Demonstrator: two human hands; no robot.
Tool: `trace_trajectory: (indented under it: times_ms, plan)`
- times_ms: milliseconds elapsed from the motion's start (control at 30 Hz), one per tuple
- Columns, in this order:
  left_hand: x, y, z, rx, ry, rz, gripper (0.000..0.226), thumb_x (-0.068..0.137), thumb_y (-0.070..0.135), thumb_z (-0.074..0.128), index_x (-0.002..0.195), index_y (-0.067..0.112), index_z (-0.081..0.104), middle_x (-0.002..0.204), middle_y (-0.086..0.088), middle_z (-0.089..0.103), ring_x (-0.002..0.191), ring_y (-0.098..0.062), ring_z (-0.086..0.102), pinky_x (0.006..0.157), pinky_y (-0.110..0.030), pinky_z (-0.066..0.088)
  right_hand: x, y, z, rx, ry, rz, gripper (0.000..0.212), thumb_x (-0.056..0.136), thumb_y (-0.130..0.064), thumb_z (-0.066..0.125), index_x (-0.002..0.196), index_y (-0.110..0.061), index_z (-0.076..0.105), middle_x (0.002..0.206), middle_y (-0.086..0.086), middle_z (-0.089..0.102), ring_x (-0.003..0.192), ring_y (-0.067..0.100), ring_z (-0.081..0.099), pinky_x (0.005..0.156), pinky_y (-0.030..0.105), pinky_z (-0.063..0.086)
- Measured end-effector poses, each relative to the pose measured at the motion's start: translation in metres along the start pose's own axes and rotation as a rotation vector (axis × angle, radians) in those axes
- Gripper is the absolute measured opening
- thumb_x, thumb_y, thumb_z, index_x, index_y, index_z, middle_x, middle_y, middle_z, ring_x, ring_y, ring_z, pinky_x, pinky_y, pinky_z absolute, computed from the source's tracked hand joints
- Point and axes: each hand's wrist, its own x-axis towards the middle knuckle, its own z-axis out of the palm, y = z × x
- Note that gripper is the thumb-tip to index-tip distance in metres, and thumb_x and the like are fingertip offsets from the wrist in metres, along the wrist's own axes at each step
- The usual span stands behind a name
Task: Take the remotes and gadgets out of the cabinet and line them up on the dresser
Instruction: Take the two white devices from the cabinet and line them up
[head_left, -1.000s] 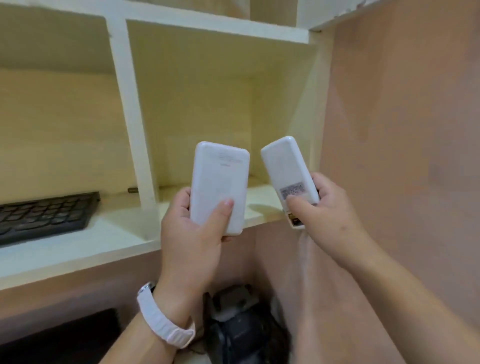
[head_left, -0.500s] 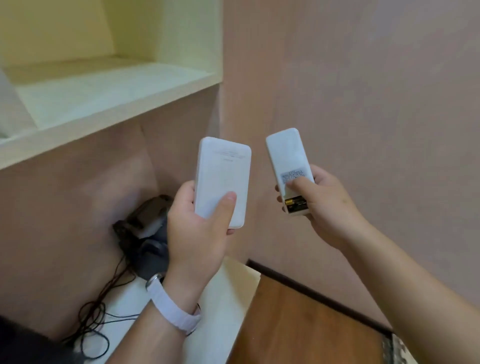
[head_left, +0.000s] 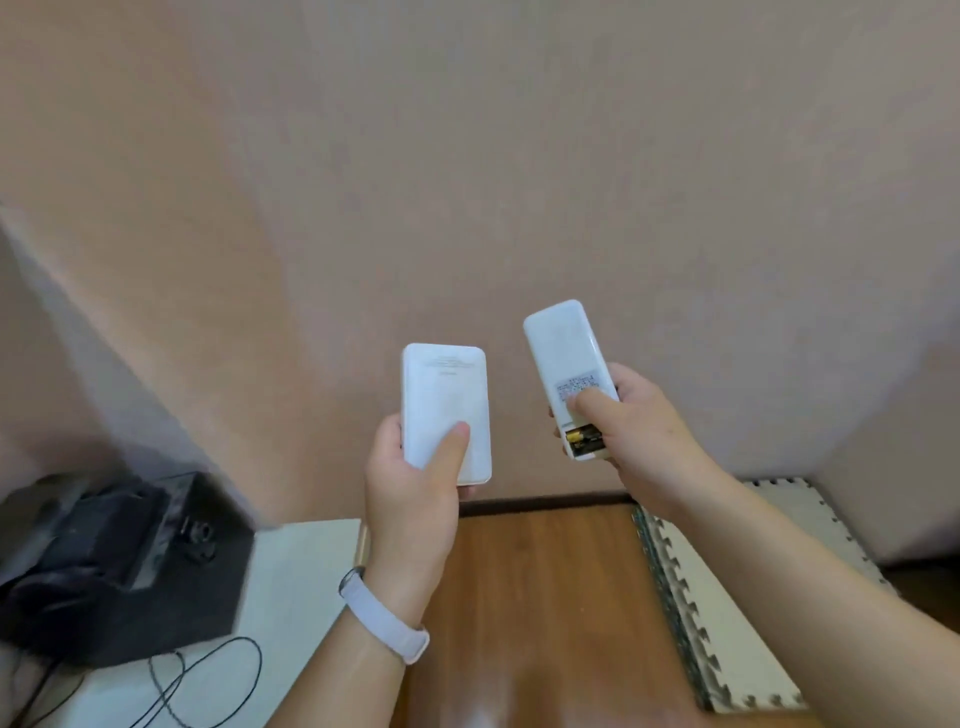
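Observation:
My left hand (head_left: 410, 499) grips a flat white power bank (head_left: 444, 395) upright, thumb across its lower face. A white band sits on that wrist. My right hand (head_left: 639, 436) holds a slim white remote (head_left: 563, 353) back side up, thumb on its grey label; the battery bay at its lower end is uncovered and shows a yellow-and-black battery. Both gadgets are held in the air in front of a pink wall. The cabinet is out of view.
A white surface (head_left: 291, 587) at lower left carries a black device (head_left: 119, 566) and loose black cables (head_left: 208, 675). Below my hands lies wooden floor (head_left: 545, 597) with a dark baseboard. A white interlocking foam mat (head_left: 727, 597) lies at the right.
The view has swung right and downward, away from the cabinet shelf, which has left the frame. Both hands keep their grips on the same gadgets; more floor and the foam mat have come into view.

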Motion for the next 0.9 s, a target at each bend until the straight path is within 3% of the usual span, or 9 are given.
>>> trace_trajectory:
  times_ms: [167,267,367,500,633,733,900]
  plan:
    - [-0.069,-0.002,0.104,0.043,-0.174,-0.005,0.013,0.088,0.013,0.068,0.094,0.021,0.06,0.086,0.007,0.07,0.074,-0.01,0.069,0.055,-0.029,0.056,-0.055,0.034,-0.133,-0.012,0.189,0.025,0.027,0.071,-0.032,0.057,0.094,-0.021,0.065,0.096,0.016,0.07,0.08,0.031,0.066,0.076,0.052,0.054]
    - [-0.121,-0.004,0.17,0.063,-0.312,-0.018,0.014,0.088,0.013,0.068,0.096,0.022,0.061,0.093,0.004,0.07,0.077,-0.013,0.07,0.057,-0.034,0.059,-0.096,0.053,-0.213,0.007,0.3,0.044,0.023,0.075,-0.03,0.057,0.096,-0.022,0.063,0.096,0.013,0.069,0.084,0.03,0.065,0.073,0.049,0.053]
    - [-0.177,-0.01,0.24,0.067,-0.452,-0.032,0.014,0.089,0.012,0.068,0.095,0.022,0.061,0.095,0.001,0.069,0.08,-0.016,0.07,0.061,-0.038,0.06,-0.144,0.074,-0.291,0.012,0.422,0.054,0.025,0.076,-0.03,0.056,0.098,-0.02,0.061,0.098,0.017,0.066,0.092,0.041,0.064,0.07,0.046,0.051]
    - [-0.253,-0.017,0.323,0.056,-0.654,-0.067,0.014,0.089,0.013,0.067,0.099,0.022,0.061,0.098,-0.003,0.069,0.081,-0.021,0.068,0.057,-0.031,0.055,-0.215,0.092,-0.383,0.031,0.593,0.073,0.02,0.08,-0.024,0.055,0.098,-0.018,0.061,0.1,0.019,0.066,0.094,0.043,0.064,0.068,0.043,0.051]
    - [-0.317,-0.013,0.383,0.074,-0.848,-0.055,0.015,0.089,0.014,0.066,0.102,0.021,0.061,0.098,-0.002,0.068,0.08,-0.019,0.067,0.057,-0.029,0.053,-0.279,0.095,-0.447,0.048,0.758,0.093,0.019,0.075,-0.028,0.055,0.092,-0.02,0.061,0.096,0.016,0.066,0.078,0.031,0.061,0.066,0.04,0.047]
    - [-0.358,-0.01,0.421,0.084,-0.974,-0.02,0.015,0.09,0.015,0.066,0.102,0.023,0.061,0.097,0.001,0.068,0.081,-0.016,0.067,0.057,-0.028,0.054,-0.321,0.101,-0.481,0.069,0.873,0.101,0.02,0.077,-0.027,0.056,0.094,-0.021,0.062,0.097,0.015,0.067,0.089,0.039,0.063,0.067,0.04,0.049]
    - [-0.415,-0.017,0.473,0.104,-1.192,-0.018,0.014,0.089,0.016,0.066,0.098,0.025,0.06,0.093,0.003,0.068,0.077,-0.013,0.067,0.056,-0.027,0.053,-0.378,0.118,-0.521,0.107,1.088,0.139,0.015,0.084,-0.024,0.057,0.098,-0.022,0.062,0.097,0.011,0.069,0.092,0.035,0.065,0.08,0.055,0.055]
